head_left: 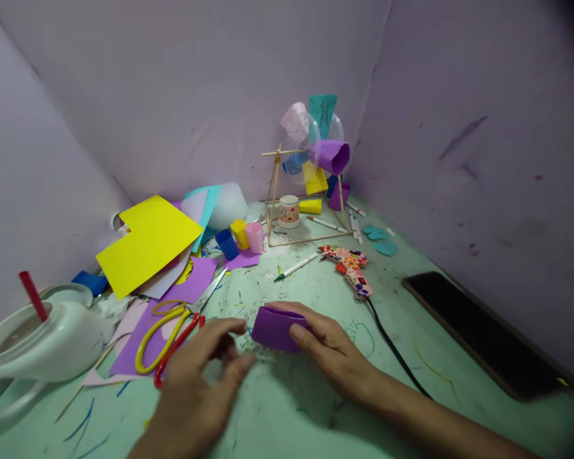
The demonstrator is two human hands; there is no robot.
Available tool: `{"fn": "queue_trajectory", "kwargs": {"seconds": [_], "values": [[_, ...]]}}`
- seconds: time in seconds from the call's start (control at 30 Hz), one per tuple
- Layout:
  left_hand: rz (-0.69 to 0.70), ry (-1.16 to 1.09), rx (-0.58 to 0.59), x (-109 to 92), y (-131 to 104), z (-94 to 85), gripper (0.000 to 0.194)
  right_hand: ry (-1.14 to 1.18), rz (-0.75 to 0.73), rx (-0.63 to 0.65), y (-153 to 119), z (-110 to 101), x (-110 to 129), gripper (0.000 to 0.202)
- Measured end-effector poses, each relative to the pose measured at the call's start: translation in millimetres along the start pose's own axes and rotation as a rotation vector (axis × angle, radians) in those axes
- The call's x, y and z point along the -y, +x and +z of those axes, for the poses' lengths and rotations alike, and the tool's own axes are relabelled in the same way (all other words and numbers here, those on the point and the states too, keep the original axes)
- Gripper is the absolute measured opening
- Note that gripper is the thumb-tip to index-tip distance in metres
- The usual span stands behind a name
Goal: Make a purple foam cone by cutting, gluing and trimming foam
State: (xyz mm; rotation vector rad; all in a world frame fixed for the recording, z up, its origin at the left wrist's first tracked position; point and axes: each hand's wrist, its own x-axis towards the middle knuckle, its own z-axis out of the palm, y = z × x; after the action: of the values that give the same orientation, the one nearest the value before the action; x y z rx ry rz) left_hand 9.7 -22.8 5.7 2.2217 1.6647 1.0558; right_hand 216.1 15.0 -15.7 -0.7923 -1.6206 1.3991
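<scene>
Just below centre of my feed: one purple foam tube (278, 330), flattened, open end up, off the green tabletop (268, 424). Right hand (329, 344) at 3–4 o'clock has it pinched, thumb on the near face. Left hand (198, 376) at 8 o'clock holds nothing; thumb and fingers apart, fingertips just beside the tube.

Working outward from the tube:
- 12–1 o'clock: one green-tipped marker (296, 268). Four more markers by the stick frame, so I count five.
- 2 o'clock: one floral glue gun (347, 264), one black cord (390, 341) running down toward 4. Two teal scraps (383, 247) beyond it.
- 11 o'clock: three small cups in a row, one blue (226, 245), one yellow (240, 234), one pink (255, 238).
- Just past 12, farther back: one stick frame (316, 239) carrying one wheel (317, 143) with two clear discs and five foam pieces: pink, teal, purple, yellow, blue. One printed cup (288, 211) stands within the frame.
- 9 o'clock: scissors (165, 341), yellow and red handles; can't tell if one pair or two. Farther out, one white pot (71, 344), one red stick (32, 296) in it.
- 10 o'clock: one big yellow sheet (153, 245) atop a pile I can't count.
- 3 o'clock: one dark phone-like slab (483, 331).
</scene>
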Motion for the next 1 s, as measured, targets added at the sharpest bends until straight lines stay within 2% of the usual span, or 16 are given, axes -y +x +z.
{"fn": "queue_trajectory", "kwargs": {"seconds": [0.07,0.13,0.23,0.37,0.43,0.5,0.67,0.83,1.0], "values": [[0.063,-0.045,0.064,-13,-6,15.4,0.058,-0.032,0.009,0.046,-4,2,1,0.045],[-0.002,-0.145,0.164,-17,-9,27.1,0.069,-0.057,0.024,0.137,-7,4,2,0.050],[-0.227,-0.363,0.242,-14,-6,32.5,0.069,-0.051,-0.006,0.196,-10,8,2,0.049],[-0.421,-0.735,0.300,-14,0,27.0,0.075,0.110,0.006,0.071,-6,8,5,0.038],[-0.476,-0.894,0.322,-14,0,26.6,0.073,0.108,0.030,0.012,-4,6,7,0.033],[-0.509,-0.966,0.297,-13,0,29.1,0.068,0.075,0.037,-0.047,-3,5,9,0.032],[-0.535,-0.897,0.264,-9,0,34.8,0.054,0.019,0.034,-0.089,-3,4,11,0.027],[-0.517,-0.745,0.239,-16,6,29.8,0.040,-0.102,-0.026,-0.119,-3,3,13,0.017],[-0.477,-0.639,0.286,-19,7,30.6,0.039,-0.130,-0.043,-0.102,-2,4,15,0.029]]}}
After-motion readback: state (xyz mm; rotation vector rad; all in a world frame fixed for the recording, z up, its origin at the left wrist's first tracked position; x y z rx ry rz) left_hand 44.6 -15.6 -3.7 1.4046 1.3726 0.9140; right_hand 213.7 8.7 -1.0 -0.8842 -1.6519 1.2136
